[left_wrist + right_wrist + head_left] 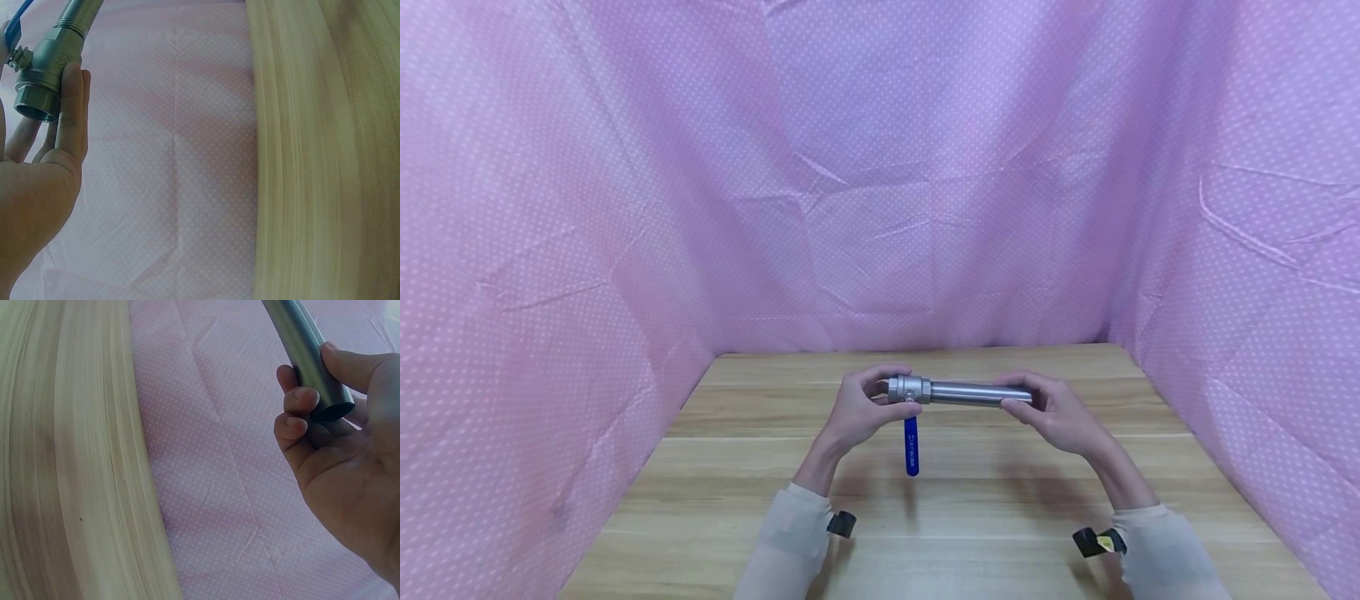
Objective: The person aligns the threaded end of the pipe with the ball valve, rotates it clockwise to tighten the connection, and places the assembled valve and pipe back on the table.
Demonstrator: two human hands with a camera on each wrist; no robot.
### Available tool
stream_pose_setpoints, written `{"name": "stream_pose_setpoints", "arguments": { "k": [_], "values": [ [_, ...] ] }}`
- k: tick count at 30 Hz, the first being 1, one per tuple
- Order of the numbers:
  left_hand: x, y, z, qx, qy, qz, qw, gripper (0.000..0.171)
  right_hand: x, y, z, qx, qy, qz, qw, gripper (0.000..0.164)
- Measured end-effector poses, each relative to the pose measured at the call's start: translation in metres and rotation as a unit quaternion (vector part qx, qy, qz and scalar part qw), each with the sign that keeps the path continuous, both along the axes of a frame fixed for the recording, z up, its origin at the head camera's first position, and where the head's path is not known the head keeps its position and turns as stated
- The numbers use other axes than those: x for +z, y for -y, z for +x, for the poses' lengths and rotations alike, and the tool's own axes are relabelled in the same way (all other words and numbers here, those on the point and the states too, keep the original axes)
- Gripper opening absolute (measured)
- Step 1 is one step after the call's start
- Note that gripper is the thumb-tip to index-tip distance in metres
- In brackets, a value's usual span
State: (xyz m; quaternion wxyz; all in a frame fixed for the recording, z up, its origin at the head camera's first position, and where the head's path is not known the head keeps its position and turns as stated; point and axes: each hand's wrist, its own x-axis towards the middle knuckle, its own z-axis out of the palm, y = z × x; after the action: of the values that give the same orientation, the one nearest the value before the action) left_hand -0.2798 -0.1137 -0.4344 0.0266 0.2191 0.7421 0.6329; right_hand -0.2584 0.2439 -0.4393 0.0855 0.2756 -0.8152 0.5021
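the left hand (859,410) is grasping a steel ball valve (908,389), its fingers curling round the valve body from behind while the thumb is pressing on the near side. in the left wrist view the fingers (70,106) are lying along the ball valve (47,69), and the valve's open threaded end is sitting just past the fingertips, facing the palm side. a blue lever handle (912,446) is hanging straight down from the valve, just inside the left hand's grasp, and it is ending above the wooden table (970,533) without touching it.

the right hand (1054,414) is grasping a plain metal pipe (979,392), pinching its free end between thumb and curled fingers. in the right wrist view the pipe (306,350) is running away from the palm, its dark open end resting against the fingers (299,400).

pipe and valve are joining in one level line between the two grasps, held in the air over the table's far half. which way either hand is turning cannot be told.

pink dotted cloth (880,167) is hanging round the table on three sides. a dark strap (841,523) is sitting at the left cuff, and another strap (1097,542) at the right.
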Motion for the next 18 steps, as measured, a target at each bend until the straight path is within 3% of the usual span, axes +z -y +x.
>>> {"name": "stream_pose_setpoints", "arguments": {
  "k": [8,18],
  "values": [
    [-0.0004,-0.0001,0.0003,0.001,0.006,0.000,1.0000,0.057,-0.0004,-0.0011,-0.0007,-0.003,0.012,-0.006,1.000,0.023],
    [-0.0009,-0.0004,-0.0004,0.008,-0.001,0.008,0.9999,0.056,-0.0012,-0.0007,-0.0025,0.005,0.013,-0.023,1.000,0.035]
  ]
}}
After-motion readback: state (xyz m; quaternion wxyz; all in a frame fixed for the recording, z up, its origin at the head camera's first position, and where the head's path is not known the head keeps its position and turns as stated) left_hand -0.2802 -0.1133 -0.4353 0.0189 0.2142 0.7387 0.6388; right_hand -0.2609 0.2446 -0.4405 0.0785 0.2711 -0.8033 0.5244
